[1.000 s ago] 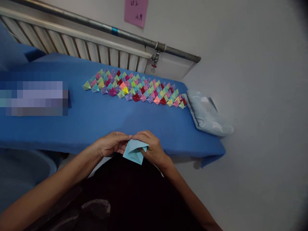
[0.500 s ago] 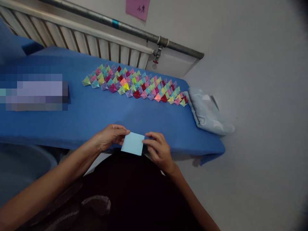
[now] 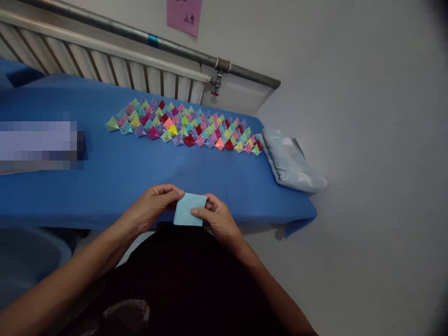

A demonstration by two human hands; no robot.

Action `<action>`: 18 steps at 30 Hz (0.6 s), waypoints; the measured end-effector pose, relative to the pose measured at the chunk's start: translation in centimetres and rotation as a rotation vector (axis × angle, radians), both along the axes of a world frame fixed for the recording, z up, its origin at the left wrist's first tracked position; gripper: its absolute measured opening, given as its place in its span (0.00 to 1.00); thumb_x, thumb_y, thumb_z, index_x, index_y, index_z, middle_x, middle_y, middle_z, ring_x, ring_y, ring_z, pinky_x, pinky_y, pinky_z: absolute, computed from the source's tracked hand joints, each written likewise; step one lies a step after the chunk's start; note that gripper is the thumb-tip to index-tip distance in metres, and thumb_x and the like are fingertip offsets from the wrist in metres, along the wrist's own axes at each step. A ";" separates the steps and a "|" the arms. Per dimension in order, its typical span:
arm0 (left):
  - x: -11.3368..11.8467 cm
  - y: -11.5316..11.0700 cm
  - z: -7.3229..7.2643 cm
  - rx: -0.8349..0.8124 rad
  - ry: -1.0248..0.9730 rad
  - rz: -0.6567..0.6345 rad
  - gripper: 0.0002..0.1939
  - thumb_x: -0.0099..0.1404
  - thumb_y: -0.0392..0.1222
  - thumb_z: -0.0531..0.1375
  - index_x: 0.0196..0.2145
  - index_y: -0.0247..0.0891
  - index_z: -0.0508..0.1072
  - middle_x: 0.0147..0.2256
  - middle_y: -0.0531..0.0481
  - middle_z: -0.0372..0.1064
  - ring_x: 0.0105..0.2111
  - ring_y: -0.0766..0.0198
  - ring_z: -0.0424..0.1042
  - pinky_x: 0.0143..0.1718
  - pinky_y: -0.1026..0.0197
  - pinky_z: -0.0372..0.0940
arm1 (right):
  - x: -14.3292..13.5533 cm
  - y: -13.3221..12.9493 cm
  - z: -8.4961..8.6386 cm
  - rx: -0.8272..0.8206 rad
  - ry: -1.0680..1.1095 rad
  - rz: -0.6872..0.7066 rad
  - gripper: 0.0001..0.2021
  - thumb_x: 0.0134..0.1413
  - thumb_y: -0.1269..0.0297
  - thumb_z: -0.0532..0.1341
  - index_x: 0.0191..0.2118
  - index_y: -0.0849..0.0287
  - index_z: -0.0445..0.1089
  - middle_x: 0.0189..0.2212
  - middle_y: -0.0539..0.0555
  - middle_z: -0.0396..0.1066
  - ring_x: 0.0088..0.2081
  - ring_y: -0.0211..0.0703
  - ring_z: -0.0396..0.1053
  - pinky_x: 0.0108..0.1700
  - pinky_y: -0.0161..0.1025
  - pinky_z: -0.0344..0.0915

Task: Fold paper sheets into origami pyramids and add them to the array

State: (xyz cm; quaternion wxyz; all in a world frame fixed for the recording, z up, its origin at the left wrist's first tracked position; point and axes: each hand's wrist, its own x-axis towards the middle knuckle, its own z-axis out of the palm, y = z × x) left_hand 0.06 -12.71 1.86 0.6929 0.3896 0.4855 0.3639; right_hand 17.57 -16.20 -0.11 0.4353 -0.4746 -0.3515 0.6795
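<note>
Head view: I see the pale-blue paper square [image 3: 183, 212] near the front edge of the bench [image 3: 157, 170].
Left hand [image 3: 149, 206]: pinched on its upper-left corner.
Right hand [image 3: 223, 221]: clamped over its right edge.
Long axis: none evident; paper between hands, neither nearer.

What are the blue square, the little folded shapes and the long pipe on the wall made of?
Blue square: looks like paper, smooth and matt, with thin, crisp edges.
Little folded shapes: paper too, it seems; they show sharp points and flat, creased sides.
Long pipe: probably metal, grey with a dull shine.
</note>
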 end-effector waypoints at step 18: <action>0.6 -0.2 -0.7 -0.090 0.074 -0.100 0.21 0.42 0.53 0.73 0.24 0.35 0.72 0.22 0.55 0.67 0.23 0.68 0.65 0.26 0.64 0.63 | 0.4 -0.1 -1.5 -0.075 -0.027 -0.034 0.18 0.36 0.63 0.72 0.38 0.59 0.74 0.29 0.49 0.72 0.26 0.33 0.63 0.26 0.33 0.53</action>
